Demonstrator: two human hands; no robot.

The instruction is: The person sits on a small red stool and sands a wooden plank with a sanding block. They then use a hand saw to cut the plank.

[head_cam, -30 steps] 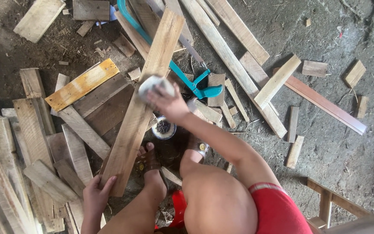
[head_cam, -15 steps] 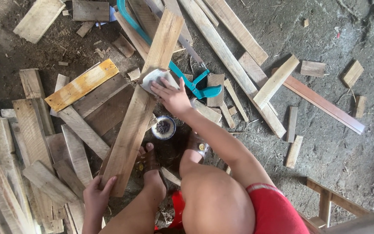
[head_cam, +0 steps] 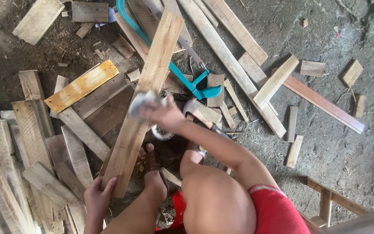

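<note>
No packages, labels, signs or screens are showing.

Nothing printed, wrapped or lit is lying anywhere around the hands: no box, bag or wrapper, no sticker or tag, no sign and no display is appearing beside, between or beyond them.

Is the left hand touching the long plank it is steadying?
Touching. The head view shows the left hand with fingers curled over the near end of the long plank.
</note>
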